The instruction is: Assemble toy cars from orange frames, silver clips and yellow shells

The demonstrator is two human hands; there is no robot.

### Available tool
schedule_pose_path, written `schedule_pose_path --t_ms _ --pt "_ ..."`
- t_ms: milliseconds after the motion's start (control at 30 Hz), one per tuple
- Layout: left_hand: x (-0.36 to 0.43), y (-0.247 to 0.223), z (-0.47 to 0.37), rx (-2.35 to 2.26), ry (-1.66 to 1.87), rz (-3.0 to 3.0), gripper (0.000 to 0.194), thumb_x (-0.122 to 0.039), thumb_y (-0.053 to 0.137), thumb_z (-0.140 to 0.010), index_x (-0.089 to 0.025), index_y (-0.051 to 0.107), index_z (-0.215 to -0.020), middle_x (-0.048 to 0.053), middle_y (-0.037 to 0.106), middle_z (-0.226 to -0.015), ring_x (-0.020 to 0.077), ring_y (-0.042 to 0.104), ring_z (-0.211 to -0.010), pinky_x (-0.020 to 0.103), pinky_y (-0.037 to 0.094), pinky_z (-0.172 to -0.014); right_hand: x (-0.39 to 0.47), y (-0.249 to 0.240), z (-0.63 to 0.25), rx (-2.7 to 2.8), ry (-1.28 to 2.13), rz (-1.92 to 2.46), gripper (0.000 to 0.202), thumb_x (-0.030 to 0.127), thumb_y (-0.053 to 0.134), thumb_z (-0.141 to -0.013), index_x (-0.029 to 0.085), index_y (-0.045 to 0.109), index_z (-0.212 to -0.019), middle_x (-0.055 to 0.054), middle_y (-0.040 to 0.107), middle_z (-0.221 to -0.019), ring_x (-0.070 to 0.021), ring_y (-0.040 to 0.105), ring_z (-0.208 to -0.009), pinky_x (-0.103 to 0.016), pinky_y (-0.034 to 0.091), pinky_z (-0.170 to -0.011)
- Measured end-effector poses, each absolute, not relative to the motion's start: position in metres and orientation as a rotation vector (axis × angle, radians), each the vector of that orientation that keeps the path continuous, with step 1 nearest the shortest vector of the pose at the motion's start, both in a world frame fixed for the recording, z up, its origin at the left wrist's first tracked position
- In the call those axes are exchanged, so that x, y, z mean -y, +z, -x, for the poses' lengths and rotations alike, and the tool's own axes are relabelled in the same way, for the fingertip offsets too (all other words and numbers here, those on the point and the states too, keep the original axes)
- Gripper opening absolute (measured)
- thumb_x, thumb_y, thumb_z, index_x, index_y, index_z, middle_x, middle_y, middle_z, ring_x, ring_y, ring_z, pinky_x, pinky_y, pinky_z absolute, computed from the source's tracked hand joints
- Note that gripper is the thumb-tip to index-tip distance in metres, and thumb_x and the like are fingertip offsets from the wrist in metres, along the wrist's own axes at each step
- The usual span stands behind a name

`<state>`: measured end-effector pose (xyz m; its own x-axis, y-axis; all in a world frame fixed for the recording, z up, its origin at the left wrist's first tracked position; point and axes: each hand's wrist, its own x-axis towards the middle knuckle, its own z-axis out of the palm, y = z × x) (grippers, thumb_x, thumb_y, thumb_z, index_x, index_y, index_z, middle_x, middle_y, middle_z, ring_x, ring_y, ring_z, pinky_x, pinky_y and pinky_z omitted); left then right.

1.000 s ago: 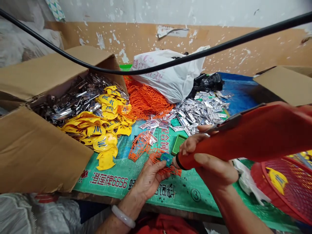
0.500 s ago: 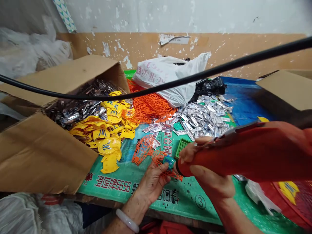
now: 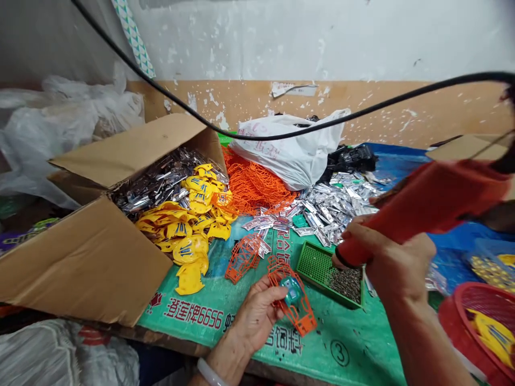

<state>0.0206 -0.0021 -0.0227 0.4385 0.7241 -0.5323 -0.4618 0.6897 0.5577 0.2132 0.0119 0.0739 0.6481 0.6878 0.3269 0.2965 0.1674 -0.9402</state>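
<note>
My left hand (image 3: 255,311) pinches an orange plastic lattice frame (image 3: 306,324) with a small teal part (image 3: 290,291) set in it, thumb pressed by the teal part. My right hand (image 3: 398,260) is wrapped round a red electric screwdriver (image 3: 434,198), held slanted with its nose down and to the left. That nose is over a green perforated basket (image 3: 311,260), whose right portion holds many tiny dark screws (image 3: 346,283). Whether the tip touches the screws I cannot tell. Another orange frame (image 3: 243,257) lies on the green sheet just beyond my left hand.
At left, a tipped cardboard box (image 3: 92,262) spills silvery strips and yellow pieces (image 3: 189,249). Orange lattice parts (image 3: 257,182), a white plastic bag (image 3: 281,155) and silver pieces (image 3: 333,206) lie behind. A red basket (image 3: 454,308) stands right. A black cable (image 3: 257,138) hangs across the view.
The screwdriver has lifted off the teal part and moved right, over the screw basket. My left hand still holds the frame, now tilted and more visible. The camera view has shifted.
</note>
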Motion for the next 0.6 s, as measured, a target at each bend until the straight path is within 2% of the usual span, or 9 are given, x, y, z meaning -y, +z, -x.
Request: schedule_pose_path --t_ms 67,133,200,267,333,400,433,500,600 --pt "0.003 -0.021 -0.02 -0.83 0.777 -0.365 0.027 -0.014 0.076 -0.058 -0.015 0.068 -0.084 -0.002 0.065 -0.068 0.005 0.052 -0.049 0.015 0.033 -0.04 -0.012 0.073 -0.219 0.868 0.229 1.603 0.035 0.043 0.076 -0.062 0.016 0.065 -0.08 -0.002 0.06 -0.072 -0.0198 0.056 -0.064 -0.04 0.047 -0.064" --pt "0.003 -0.019 -0.019 -0.805 0.793 -0.398 0.027 -0.014 0.076 -0.06 -0.016 0.067 -0.085 -0.002 0.064 -0.069 0.0055 0.052 -0.051 0.015 0.033 -0.042 -0.005 0.07 -0.219 0.939 0.026 1.66 0.047 0.045 0.074 -0.067 0.017 0.062 -0.104 -0.008 0.062 -0.093 -0.0278 0.057 -0.087 -0.046 0.046 -0.076" --pt "0.005 -0.018 -0.017 -0.773 0.78 -0.445 0.027 -0.017 0.076 -0.063 -0.015 0.068 -0.09 0.0 0.065 -0.074 0.0062 0.053 -0.054 0.016 0.034 -0.044 0.004 0.062 -0.213 1.042 -0.302 1.614 0.074 0.039 0.074 -0.069 0.02 0.041 -0.133 -0.015 0.049 -0.124 -0.0367 0.043 -0.117 -0.054 0.039 -0.091" --pt "0.007 -0.016 -0.015 -0.759 0.774 -0.478 0.03 -0.021 0.077 -0.065 -0.014 0.068 -0.093 0.001 0.065 -0.078 0.0065 0.053 -0.057 0.016 0.034 -0.045 0.009 0.05 -0.202 1.168 -0.565 1.526 0.087 0.03 0.074 -0.071 0.022 0.025 -0.142 -0.017 0.033 -0.139 -0.0401 0.027 -0.13 -0.059 0.03 -0.099" --pt "0.01 -0.013 -0.012 -0.753 0.783 -0.494 0.034 -0.024 0.078 -0.066 -0.015 0.068 -0.098 0.002 0.065 -0.081 0.0068 0.052 -0.058 0.017 0.034 -0.047 0.003 0.038 -0.188 1.42 -0.514 1.506 0.067 0.025 0.067 -0.078 0.024 0.034 -0.136 -0.015 0.038 -0.133 -0.0367 0.034 -0.125 -0.057 0.03 -0.1" --pt "0.013 -0.01 -0.008 -0.736 0.806 -0.512 0.038 -0.026 0.078 -0.068 -0.017 0.067 -0.103 0.003 0.066 -0.086 0.0082 0.054 -0.062 0.018 0.035 -0.05 -0.015 0.027 -0.173 1.855 -0.124 1.676 0.032 0.024 0.051 -0.088 0.022 0.05 -0.12 -0.012 0.05 -0.12 -0.0296 0.044 -0.115 -0.052 0.034 -0.099" --pt "0.014 -0.008 -0.006 -0.731 0.813 -0.516 0.038 -0.026 0.077 -0.069 -0.018 0.066 -0.104 0.003 0.066 -0.087 0.0091 0.055 -0.065 0.018 0.036 -0.052 -0.027 0.022 -0.166 1.97 0.004 1.718 0.022 0.023 0.048 -0.09 0.019 0.058 -0.11 -0.011 0.056 -0.113 -0.026 0.05 -0.109 -0.047 0.039 -0.096" --pt "0.016 -0.007 -0.002 -0.731 0.831 -0.517 0.036 -0.025 0.076 -0.07 -0.019 0.065 -0.103 0.002 0.065 -0.088 0.0102 0.056 -0.069 0.019 0.037 -0.054 -0.051 0.014 -0.154 2.093 0.151 1.773 0.017 0.022 0.047 -0.091 0.017 0.064 -0.09 -0.008 0.063 -0.095 -0.0211 0.057 -0.096 -0.04 0.045 -0.089" --pt "0.017 -0.007 0.004 -0.744 0.847 -0.514 0.035 -0.021 0.075 -0.071 -0.019 0.064 -0.104 0.001 0.063 -0.088 0.0093 0.055 -0.069 0.018 0.036 -0.054 -0.077 0.003 -0.141 2.173 0.297 1.891 0.019 0.029 0.053 -0.09 0.015 0.062 -0.098 -0.006 0.064 -0.1 -0.0185 0.061 -0.093 -0.04 0.05 -0.084"
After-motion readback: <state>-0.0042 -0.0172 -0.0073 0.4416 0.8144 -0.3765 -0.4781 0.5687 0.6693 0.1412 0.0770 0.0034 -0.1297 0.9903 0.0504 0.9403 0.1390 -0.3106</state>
